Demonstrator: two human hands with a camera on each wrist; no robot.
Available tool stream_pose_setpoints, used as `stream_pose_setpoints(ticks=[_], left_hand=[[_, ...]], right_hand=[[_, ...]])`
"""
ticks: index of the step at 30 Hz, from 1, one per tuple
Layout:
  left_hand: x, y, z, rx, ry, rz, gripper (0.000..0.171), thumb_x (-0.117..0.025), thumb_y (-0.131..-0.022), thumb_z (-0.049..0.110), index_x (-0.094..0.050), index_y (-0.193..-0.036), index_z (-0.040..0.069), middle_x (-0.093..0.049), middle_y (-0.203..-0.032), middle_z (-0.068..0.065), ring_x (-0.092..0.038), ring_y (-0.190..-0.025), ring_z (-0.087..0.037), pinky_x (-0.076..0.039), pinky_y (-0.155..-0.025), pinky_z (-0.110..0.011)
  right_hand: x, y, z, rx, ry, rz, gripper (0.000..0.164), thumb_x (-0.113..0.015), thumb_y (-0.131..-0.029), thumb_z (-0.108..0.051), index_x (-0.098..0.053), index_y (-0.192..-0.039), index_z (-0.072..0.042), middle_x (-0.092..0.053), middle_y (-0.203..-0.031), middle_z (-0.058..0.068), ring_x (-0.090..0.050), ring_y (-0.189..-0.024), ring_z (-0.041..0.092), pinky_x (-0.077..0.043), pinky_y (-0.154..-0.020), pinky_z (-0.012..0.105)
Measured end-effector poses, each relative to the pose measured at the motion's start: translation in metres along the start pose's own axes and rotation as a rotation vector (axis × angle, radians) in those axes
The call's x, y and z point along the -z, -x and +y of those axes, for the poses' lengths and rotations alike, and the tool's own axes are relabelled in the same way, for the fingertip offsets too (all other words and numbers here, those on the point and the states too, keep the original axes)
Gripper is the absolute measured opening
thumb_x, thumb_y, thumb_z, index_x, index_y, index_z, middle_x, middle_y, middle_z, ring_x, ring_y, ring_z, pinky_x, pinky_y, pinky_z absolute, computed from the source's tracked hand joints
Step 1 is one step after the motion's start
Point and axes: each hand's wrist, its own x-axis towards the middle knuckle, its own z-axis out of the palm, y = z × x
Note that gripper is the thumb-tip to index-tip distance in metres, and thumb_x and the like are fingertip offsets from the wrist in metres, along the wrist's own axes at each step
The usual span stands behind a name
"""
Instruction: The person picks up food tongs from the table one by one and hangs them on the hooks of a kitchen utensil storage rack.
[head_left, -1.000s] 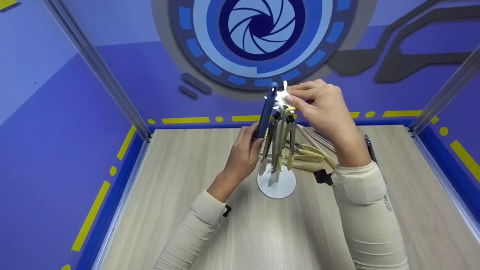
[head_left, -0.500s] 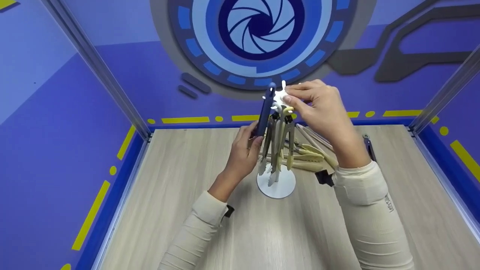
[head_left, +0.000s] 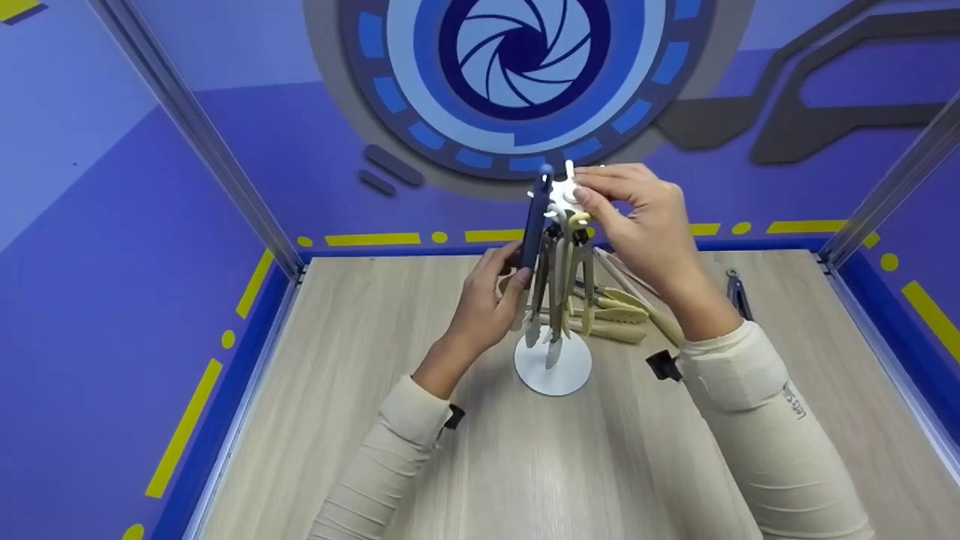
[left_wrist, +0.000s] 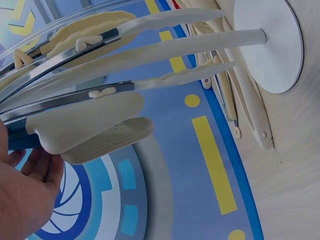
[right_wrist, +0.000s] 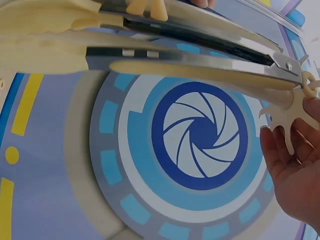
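A white utensil stand has a round base (head_left: 566, 375) on the table and a hooked top (head_left: 561, 196). My right hand (head_left: 649, 217) pinches one side of that top, its thumb over the front edge. Tongs (right_wrist: 215, 70) with cream tips hang from a hook by a loop in the right wrist view; other tongs hang around the post. With its thumb and fingers, my left hand (head_left: 480, 311) holds the lower part of a dark blue handle (head_left: 535, 217), whose holed end is at a hook. Two pale, paddle-like pieces (left_wrist: 87, 120) extend below that handle in the left wrist view.
Behind the stand, several pale-handled utensils (head_left: 619, 331) lie in a pile. Dark tongs (head_left: 738, 294) rest farther right on the wooden table (head_left: 337, 420). A blue printed wall (head_left: 262, 150) rises at the back, with metal corner posts on both sides.
The hanging tongs have turned slightly about the post. My right forearm has swung a little to the right, while both hands keep their holds. The left hand has barely moved.
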Motion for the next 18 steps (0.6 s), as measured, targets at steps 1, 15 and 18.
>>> stream_pose_setpoints(ticks=[1,15,18], left_hand=[[0.0,0.0,0.001,0.001,-0.003,0.001,0.042,-0.055,-0.112,0.02,-0.056,-0.15,0.004,-0.065,-0.131,-0.016,-0.067,-0.125,-0.026,-0.057,-0.109,-0.038],[0.033,0.047,0.007,-0.013,-0.131,0.08,0.044,-0.061,-0.109,0.022,-0.057,-0.149,0.005,-0.064,-0.143,-0.013,-0.062,-0.138,-0.026,-0.052,-0.116,-0.045],[0.041,0.059,0.007,0.001,-0.163,0.115,0.042,-0.063,-0.108,0.022,-0.06,-0.147,0.006,-0.064,-0.143,-0.012,-0.062,-0.137,-0.026,-0.051,-0.117,-0.046]], right_hand=[[0.002,0.0,0.0,0.012,-0.014,0.005,0.022,-0.073,-0.102,-0.021,-0.083,-0.12,-0.012,-0.081,-0.124,0.0,-0.07,-0.117,0.01,-0.052,-0.095,0.016],[0.044,0.055,0.065,0.016,0.042,0.257,0.022,-0.062,-0.105,-0.004,-0.083,-0.106,0.003,-0.081,-0.11,0.023,-0.065,-0.109,-0.01,-0.047,-0.097,0.011],[0.054,0.078,0.097,-0.045,0.089,0.25,0.023,-0.063,-0.106,-0.01,-0.084,-0.107,0.0,-0.082,-0.106,0.017,-0.064,-0.107,-0.012,-0.045,-0.094,0.01]])
